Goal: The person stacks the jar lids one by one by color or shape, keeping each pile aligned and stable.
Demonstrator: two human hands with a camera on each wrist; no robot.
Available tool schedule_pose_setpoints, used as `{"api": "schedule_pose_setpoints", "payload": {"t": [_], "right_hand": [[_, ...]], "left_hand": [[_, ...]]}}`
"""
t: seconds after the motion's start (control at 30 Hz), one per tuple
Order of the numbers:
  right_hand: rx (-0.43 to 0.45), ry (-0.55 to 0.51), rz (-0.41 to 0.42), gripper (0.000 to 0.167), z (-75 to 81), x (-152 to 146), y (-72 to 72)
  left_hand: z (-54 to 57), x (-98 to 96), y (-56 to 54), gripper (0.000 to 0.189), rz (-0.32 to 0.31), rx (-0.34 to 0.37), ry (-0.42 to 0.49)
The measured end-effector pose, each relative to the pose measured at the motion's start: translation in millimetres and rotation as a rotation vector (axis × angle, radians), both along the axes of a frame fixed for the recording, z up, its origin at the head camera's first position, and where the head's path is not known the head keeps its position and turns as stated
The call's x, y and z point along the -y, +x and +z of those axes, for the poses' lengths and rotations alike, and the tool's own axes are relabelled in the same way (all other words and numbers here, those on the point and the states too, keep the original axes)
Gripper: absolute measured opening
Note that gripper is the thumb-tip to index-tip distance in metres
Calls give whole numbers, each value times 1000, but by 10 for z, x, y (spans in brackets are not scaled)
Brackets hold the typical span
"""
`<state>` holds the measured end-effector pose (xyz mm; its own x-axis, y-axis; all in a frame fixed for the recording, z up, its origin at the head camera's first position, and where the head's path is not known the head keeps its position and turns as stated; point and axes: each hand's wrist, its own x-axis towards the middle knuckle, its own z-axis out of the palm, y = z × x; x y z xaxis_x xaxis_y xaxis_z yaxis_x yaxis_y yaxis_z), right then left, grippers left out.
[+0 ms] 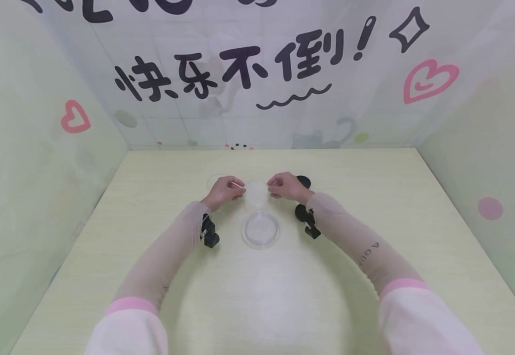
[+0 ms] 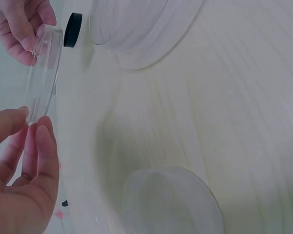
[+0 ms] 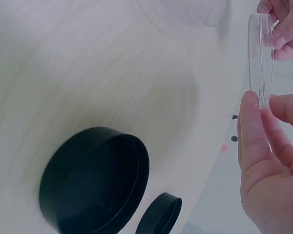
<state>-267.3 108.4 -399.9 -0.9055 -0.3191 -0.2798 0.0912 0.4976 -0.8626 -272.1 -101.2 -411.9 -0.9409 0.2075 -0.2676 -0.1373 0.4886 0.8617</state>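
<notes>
Both hands pinch opposite edges of a clear, shallow round dish or lid, seen nearly edge-on in both wrist views. My left hand has thumb and fingertips on its left rim. On the opposite rim, my right hand grips with thumb and fingers. Just in front of it on the table lies a wider clear round container with a broad flat rim.
Two black round caps stand to the right, a larger one nearer and a smaller one farther. Clear round pieces, one a ring-like wall, sit left of the left hand. Printed cloth hangs behind the wooden table.
</notes>
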Motion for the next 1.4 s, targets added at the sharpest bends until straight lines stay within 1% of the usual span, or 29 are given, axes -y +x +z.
{"api": "schedule_pose_setpoints", "payload": {"t": [0.13,0.27,0.5,0.63,0.8,0.97,1.13,1.33,1.37,1.4], "right_hand": [[0,7,23,28,-4,-10,48],[14,-23,37,27,9,-15,105],[18,-61,35,27,4,-5,165],[26,-60,32,27,-21,-11,172],[24,-56,51,27,-49,-40,191],[30,-30,80,26,-85,-81,223],[48,-44,101,27,-119,-99,262],[61,-73,131,25,-141,-115,308],[64,-73,132,25,-104,-108,336],[62,-75,133,25,-65,-103,364]], "left_hand": [[-16,27,26,25,-39,2,-5],[-13,68,61,26,-76,4,15],[7,86,128,27,-96,22,35],[-16,82,149,24,-111,8,38],[-63,74,157,23,-125,-9,50],[-91,46,163,24,-155,16,31],[-106,56,185,25,-190,48,13],[-94,81,229,24,-234,50,16],[-51,75,258,24,-243,52,16],[-56,75,259,23,-246,52,15]]}}
